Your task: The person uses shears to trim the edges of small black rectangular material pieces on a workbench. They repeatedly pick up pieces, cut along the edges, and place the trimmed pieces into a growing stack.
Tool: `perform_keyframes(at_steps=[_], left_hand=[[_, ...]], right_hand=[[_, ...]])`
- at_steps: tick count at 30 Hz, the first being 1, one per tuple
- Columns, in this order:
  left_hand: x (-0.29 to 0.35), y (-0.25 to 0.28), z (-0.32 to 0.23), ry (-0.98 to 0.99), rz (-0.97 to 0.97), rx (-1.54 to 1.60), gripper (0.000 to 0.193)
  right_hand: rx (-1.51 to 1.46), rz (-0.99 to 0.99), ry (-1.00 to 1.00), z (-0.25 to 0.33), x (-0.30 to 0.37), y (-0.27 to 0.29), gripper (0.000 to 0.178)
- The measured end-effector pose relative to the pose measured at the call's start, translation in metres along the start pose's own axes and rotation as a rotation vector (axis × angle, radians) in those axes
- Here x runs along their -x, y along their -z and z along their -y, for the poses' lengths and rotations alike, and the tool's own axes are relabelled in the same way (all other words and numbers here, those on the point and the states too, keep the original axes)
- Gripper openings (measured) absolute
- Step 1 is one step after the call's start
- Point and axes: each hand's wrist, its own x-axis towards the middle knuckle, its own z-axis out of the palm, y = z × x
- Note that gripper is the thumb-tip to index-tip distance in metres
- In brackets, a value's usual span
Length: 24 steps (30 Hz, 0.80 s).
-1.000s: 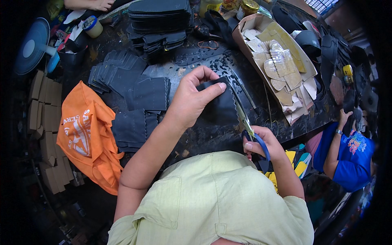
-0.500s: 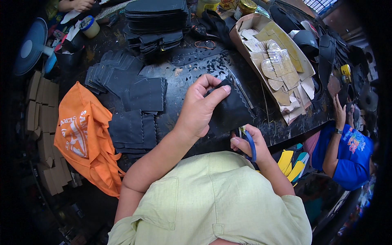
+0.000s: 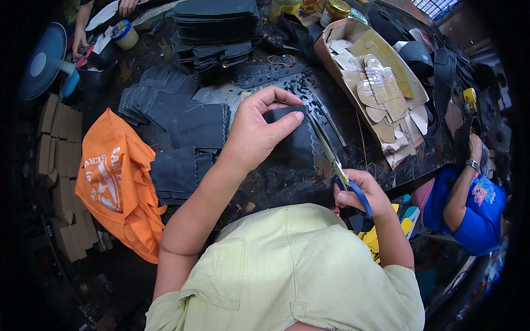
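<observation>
Between thumb and fingers, my left hand pinches the upper edge of a black leather-like piece with a zigzag right edge. My right hand is closed around the blue handles of a pair of scissors. The blades point up and left, alongside the zigzag edge near my left thumb; whether they touch the piece I cannot tell. Left of my left hand lie overlapping black pieces with similar zigzag edges. Small black clippings are scattered beyond my hands.
A tall stack of black pieces stands at the back. An open cardboard box with templates is at the right. An orange cloth bag hangs at the left, near a blue fan. A co-worker in a blue shirt is at right; another person's hands work at far left.
The scissors have swung up from below the black piece to lie along its right edge. My left hand has shifted slightly left and up with the piece.
</observation>
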Motion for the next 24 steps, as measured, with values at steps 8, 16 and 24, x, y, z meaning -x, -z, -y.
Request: perform_keyframes(at_steps=[8,16,24], left_hand=[[-0.0015,0.0006,-0.0014,-0.030,-0.022,-0.011,0.014],[-0.0009,-0.0009,-0.0040,-0.036,-0.017,-0.041,0.013],[0.0001,-0.0014,-0.0053,0.011,0.008,-0.020,0.014]], right_hand=[[0.005,-0.023,0.026,0.0064,-0.0008,-0.0010,0.019],[0.068,-0.047,0.017,0.0088,-0.0027,-0.0028,0.022],[0.155,-0.077,0.056,0.0099,-0.0025,-0.0027,0.023]])
